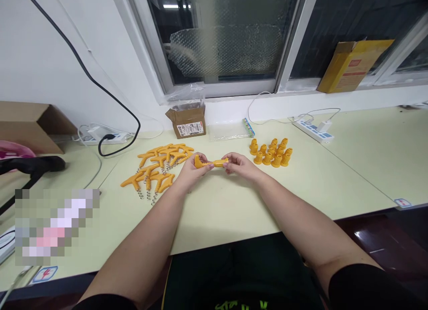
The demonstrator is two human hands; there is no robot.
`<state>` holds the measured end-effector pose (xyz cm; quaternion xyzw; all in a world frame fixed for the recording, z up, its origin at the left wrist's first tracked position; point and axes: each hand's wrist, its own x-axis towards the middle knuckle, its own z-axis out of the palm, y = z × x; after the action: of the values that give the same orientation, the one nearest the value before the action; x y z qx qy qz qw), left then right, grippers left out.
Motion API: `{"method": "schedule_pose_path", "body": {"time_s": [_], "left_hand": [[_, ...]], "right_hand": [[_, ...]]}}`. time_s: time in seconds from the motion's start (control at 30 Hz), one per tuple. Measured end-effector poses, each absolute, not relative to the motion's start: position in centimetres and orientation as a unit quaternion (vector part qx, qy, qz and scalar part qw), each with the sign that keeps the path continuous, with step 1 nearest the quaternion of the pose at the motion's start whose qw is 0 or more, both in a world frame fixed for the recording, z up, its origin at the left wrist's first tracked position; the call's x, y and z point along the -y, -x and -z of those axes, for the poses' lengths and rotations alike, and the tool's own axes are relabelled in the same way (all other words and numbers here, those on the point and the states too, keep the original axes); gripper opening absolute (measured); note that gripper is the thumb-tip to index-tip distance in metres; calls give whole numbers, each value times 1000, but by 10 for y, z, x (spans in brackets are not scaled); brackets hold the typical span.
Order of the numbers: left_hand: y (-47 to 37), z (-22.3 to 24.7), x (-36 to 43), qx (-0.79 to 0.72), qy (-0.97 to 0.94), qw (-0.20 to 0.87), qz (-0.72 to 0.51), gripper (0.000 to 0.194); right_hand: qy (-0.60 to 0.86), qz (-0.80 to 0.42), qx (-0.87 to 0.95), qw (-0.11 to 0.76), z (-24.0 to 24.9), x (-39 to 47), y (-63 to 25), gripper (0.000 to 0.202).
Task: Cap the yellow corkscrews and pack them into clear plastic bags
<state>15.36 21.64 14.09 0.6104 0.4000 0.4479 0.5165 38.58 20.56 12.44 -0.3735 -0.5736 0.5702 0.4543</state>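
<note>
My left hand [190,171] is closed around the yellow T-shaped handle of a corkscrew [198,162], held level over the table. My right hand [241,165] pinches a yellow plastic sleeve [220,163] at its far end. Handle and sleeve lie in one line between the hands; whether the sleeve is fully seated cannot be seen, and no metal spiral shows there. Left of my hands lie several yellow-handled corkscrews [133,181] with bare metal spirals. To the right, several yellow flared sleeves [267,159] stand upright in a group.
A small open cardboard box [190,126] stands by the wall, beside a clear plastic bag [227,131]. Power strips sit at the back left [117,138] and back right [314,130]. A black cable [90,73] hangs at left. The pale table [220,216] ends near my body.
</note>
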Motion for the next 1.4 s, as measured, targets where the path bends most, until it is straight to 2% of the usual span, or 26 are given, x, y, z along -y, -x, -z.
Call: {"method": "schedule_pose_path", "body": {"time_s": [0.1,0.17,0.3,0.37,0.43,0.53,0.67,0.8,0.93,1.03,1.17,1.27,1.4], "left_hand": [[-153,-135,-223,-398,-579,520,-486,67],[-150,-133,-229,-415,-565,487,-521,68],[-137,-138,-236,-518,-597,341,-509,43],[-126,-144,-236,-589,-626,237,-453,30],[-114,-149,-236,-647,-643,158,-379,28],[-102,-152,-237,-690,-652,120,-289,36],[-97,-145,-240,-679,-684,97,-247,43],[-100,-138,-243,-673,-701,81,-223,43],[-100,-138,-244,-682,-696,81,-209,38],[-102,-140,-244,-689,-695,77,-191,36],[-108,-144,-241,-690,-691,95,-194,24],[-113,-145,-239,-687,-687,133,-195,25],[-112,-143,-239,-677,-685,171,-209,37]], "right_hand": [[392,-571,540,478,-125,-208,-387,44],[403,-559,514,510,-125,-209,-389,47],[430,-465,554,540,-123,-210,-394,43],[456,-391,606,521,-118,-211,-394,38],[476,-342,644,492,-113,-211,-393,37],[482,-355,666,446,-107,-210,-390,51],[472,-386,686,397,-103,-210,-391,78],[463,-393,695,385,-98,-210,-394,87],[455,-358,703,414,-102,-211,-395,69],[484,-243,717,439,-117,-210,-403,47],[624,-61,645,437,-141,-209,-428,22],[742,-6,560,368,-150,-208,-449,26],[791,-24,549,269,-149,-210,-461,29]]}}
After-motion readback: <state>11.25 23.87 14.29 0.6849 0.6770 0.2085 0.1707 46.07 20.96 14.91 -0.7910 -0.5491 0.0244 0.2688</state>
